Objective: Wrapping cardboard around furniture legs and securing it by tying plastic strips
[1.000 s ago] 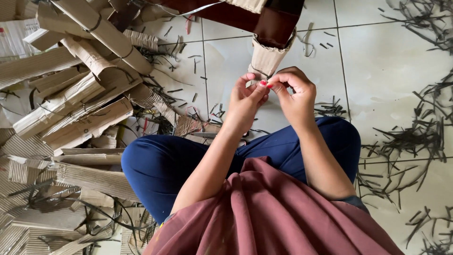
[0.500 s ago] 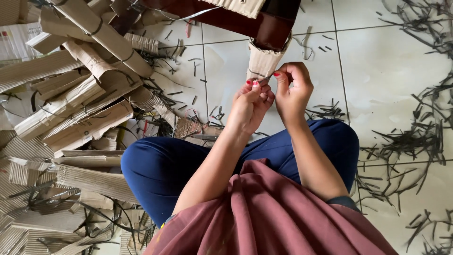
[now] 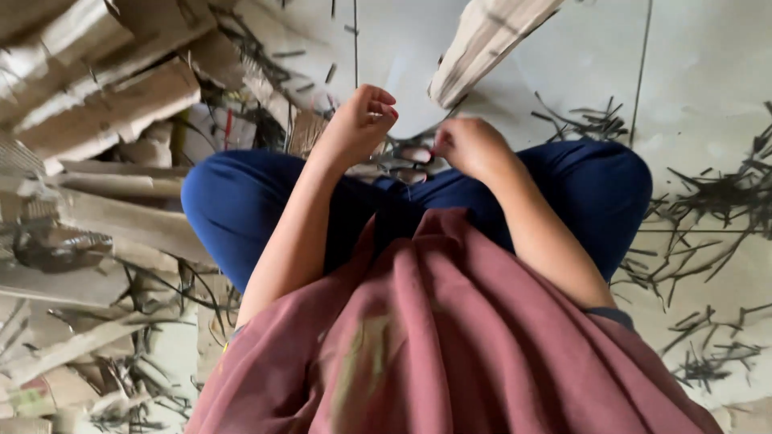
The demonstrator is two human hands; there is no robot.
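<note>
The folded cardboard piece (image 3: 482,44) hangs in at the top centre of the frame, its upper end cut off by the edge; both hands sit just below it, not touching it. Left hand (image 3: 360,124) is curled into a loose fist, red nails showing, nothing visible inside; right hand (image 3: 470,145) is curled too, fingertips turned away, so can't tell if it's pinching anything. Whole shot is motion-blurred; cardboard pile (image 3: 96,88) fills the upper left; dark strips (image 3: 708,209) litter the tiled floor (image 3: 708,72) on the right.
</note>
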